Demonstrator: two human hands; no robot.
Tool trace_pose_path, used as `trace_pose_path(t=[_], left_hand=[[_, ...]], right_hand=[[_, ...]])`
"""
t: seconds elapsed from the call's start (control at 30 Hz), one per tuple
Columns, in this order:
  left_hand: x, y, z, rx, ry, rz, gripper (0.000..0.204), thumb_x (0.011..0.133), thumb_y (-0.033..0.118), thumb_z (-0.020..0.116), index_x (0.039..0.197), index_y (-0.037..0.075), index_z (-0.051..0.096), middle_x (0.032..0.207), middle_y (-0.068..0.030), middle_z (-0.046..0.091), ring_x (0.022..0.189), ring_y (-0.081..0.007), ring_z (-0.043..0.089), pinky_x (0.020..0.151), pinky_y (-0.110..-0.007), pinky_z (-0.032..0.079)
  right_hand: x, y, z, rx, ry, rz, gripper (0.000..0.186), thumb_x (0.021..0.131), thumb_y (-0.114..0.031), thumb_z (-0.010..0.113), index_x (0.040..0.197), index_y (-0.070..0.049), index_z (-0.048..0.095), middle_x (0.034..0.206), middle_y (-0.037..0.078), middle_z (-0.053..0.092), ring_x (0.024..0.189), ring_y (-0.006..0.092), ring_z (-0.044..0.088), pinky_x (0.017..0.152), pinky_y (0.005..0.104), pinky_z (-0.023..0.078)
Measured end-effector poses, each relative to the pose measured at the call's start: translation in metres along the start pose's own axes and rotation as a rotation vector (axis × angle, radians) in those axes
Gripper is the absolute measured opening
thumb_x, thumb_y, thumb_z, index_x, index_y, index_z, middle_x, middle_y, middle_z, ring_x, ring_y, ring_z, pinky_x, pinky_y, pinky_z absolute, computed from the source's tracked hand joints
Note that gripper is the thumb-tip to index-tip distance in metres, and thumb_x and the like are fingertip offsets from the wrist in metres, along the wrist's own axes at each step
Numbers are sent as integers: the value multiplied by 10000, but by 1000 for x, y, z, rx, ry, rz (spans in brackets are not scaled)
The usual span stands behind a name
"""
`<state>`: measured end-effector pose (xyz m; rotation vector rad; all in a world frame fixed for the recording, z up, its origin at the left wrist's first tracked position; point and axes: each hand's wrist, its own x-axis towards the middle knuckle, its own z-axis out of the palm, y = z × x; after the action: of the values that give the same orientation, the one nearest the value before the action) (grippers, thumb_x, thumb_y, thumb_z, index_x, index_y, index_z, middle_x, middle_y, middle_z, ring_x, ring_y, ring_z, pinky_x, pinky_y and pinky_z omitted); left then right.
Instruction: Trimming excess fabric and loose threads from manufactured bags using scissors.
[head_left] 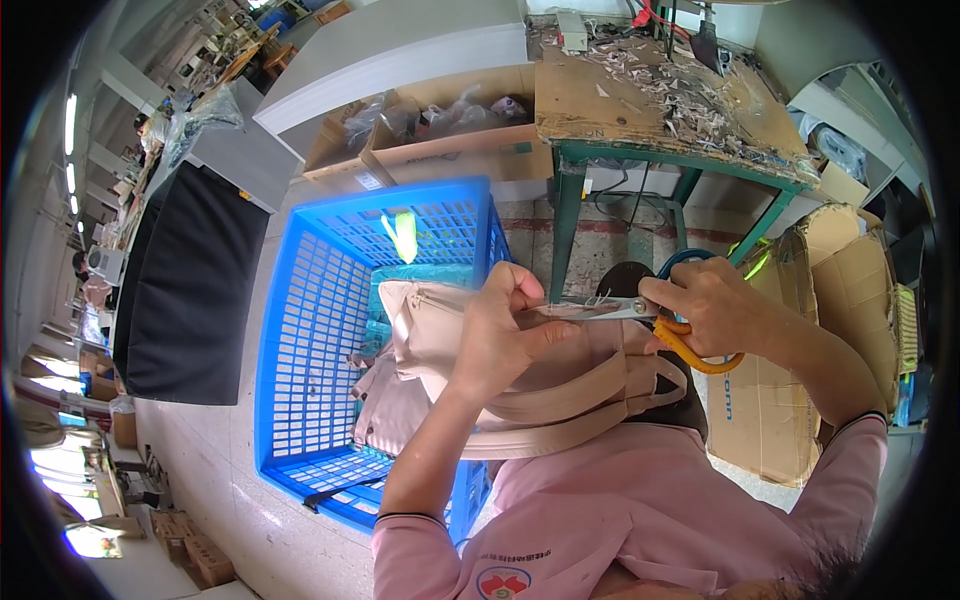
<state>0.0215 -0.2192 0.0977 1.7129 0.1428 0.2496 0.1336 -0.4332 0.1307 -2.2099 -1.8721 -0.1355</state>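
A beige bag (432, 318) with long straps lies across my lap, partly over the crate's near side. My left hand (500, 335) is closed at the bag, thumb and fingers pinching a bit of its edge; the exact piece is mostly hidden. My right hand (715, 300) grips scissors (690, 350) with one orange and one teal handle loop. Their blades point left, close to my left fingertips, with thin pale threads beside them. In the blue plastic crate (280, 350) to my left lie another beige bag (385, 408) and teal wrapped items (430, 275).
A green-framed worktable (640, 150) covered in scraps stands ahead. Open cardboard boxes (450, 150) with plastic bags sit beyond the crate. Flattened cardboard (765, 410) leans at my right. A black-covered block (195, 290) stands on the left.
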Motion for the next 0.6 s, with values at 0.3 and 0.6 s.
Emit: trace_pose_path(t=[0.3,0.6], left_hand=[[1,0,1,71,-13,1,519,568,-44,734,912,69,362,604,21,488,525,-15,413,471,-153,326],[1,2,9,135,-27,26,515,574,-5,739,932,63,376,629,-4,525,566,-46,481,507,-168,370]], right_hand=[[-10,-1,4,19,-36,43,378,726,-368,635,864,-55,477,519,63,487,456,196,519,400,293,414],[5,-10,17,662,10,359,500,671,-311,704,1014,-31,473,731,121,537,602,171,523,555,258,413]])
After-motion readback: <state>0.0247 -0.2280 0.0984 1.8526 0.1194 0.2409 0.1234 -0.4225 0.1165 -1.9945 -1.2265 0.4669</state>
